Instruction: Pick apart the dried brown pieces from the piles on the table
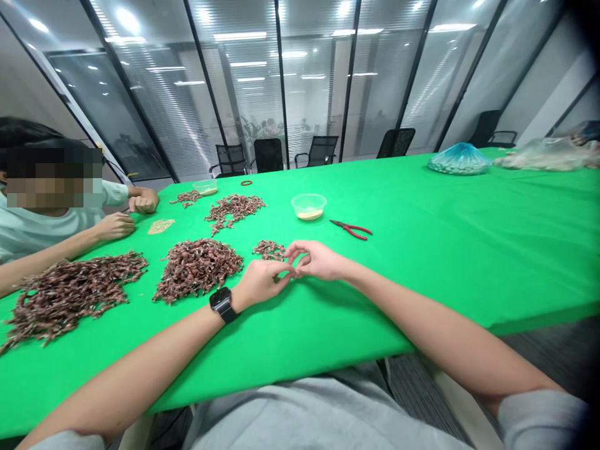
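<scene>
— What do the fingers [284, 269] have?

— Curled almost shut, tips meeting; anything pinched is too small to tell. The left hand [260, 282] and right hand [319, 261] nearly touch.

— The brown pieces?

— A small heap [269, 250] lies just beside them on the green tabletop [422, 275], a bigger heap [197, 270] further left.

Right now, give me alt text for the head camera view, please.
Seen from the person's head, the left hand, wearing a black watch, and the right hand meet at the fingertips over a green tablecloth beside heaps of small reddish-brown pieces. Red-handled pliers and a plastic tub of pale grains lie nearby; a co-worker sits at the left.
</scene>
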Action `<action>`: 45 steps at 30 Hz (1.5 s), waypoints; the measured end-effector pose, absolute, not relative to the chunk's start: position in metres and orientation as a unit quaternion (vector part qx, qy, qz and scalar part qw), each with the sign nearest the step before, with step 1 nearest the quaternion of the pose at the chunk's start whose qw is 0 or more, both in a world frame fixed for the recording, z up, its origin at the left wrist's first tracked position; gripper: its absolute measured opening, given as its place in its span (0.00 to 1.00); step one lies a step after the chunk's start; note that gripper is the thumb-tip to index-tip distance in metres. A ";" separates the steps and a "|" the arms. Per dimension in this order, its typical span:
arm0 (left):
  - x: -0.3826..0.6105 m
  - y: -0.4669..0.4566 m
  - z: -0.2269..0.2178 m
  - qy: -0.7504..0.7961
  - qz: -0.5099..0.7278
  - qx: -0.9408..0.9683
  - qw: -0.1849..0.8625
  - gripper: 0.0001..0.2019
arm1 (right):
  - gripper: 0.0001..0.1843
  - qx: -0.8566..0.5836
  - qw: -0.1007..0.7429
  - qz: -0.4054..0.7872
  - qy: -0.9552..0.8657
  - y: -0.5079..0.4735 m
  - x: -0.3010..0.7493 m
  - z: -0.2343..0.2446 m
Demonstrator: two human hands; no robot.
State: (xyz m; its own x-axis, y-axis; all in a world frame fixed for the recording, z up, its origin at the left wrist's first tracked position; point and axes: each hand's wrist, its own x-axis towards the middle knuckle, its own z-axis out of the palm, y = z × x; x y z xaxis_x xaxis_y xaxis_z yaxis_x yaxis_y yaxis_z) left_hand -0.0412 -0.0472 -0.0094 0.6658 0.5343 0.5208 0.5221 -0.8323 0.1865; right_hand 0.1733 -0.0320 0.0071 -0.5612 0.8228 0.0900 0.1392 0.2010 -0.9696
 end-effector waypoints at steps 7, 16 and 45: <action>-0.040 -0.049 -0.009 0.298 0.266 0.917 -0.013 0.07 | 0.22 -0.354 0.316 0.523 -0.708 -0.031 0.171 0.006; -0.040 -0.050 -0.007 0.325 0.316 0.891 -0.009 0.06 | 0.05 -0.379 0.222 0.530 -0.725 -0.035 0.176 0.019; -0.029 -0.035 -0.018 0.321 0.450 0.587 0.591 0.17 | 0.11 -0.431 0.362 0.275 -0.779 -0.031 0.173 0.011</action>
